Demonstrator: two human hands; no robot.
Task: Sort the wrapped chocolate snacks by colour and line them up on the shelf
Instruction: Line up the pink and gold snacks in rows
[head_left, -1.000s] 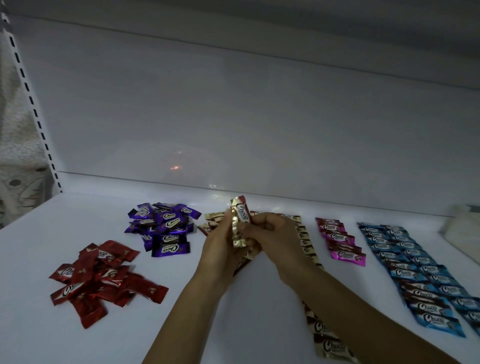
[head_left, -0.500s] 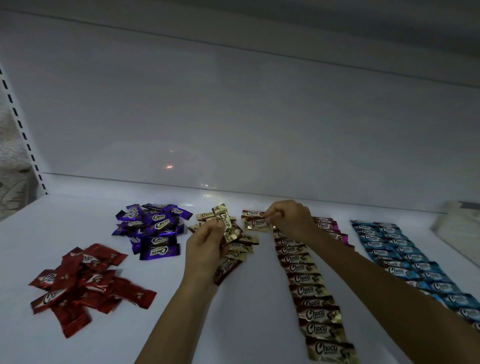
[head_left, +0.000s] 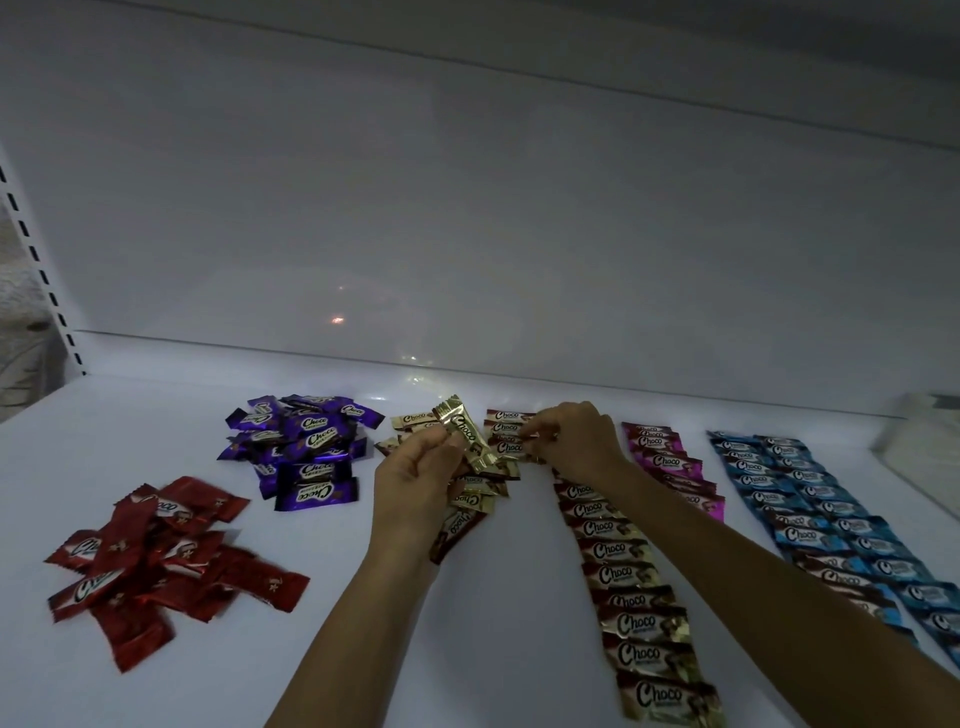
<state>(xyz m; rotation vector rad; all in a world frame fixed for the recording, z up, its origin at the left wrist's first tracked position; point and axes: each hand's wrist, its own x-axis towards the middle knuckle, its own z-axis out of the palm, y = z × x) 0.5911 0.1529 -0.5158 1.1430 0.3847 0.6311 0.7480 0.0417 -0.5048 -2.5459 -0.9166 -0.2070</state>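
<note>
My left hand (head_left: 415, 478) grips a small stack of gold-wrapped Choco snacks (head_left: 464, 435), the top one tilted upright above a loose gold pile (head_left: 467, 493). My right hand (head_left: 574, 439) pinches the edge of a gold snack at the far end of the gold row (head_left: 631, 587), which runs toward me along the white shelf (head_left: 156, 426). A loose red pile (head_left: 156, 556) lies at the left and a purple pile (head_left: 304, 447) behind it. A short pink row (head_left: 670, 467) and a double blue row (head_left: 826, 519) lie to the right.
The shelf's white back panel (head_left: 467, 234) rises just behind the snacks. A slotted upright (head_left: 41, 270) stands at the left edge. A pale boxy object (head_left: 924, 447) sits at the far right of the shelf.
My right hand has left the left hand and reached to the far end of the gold row. The left hand has stayed over the gold pile with its stack, now lifted slightly.
</note>
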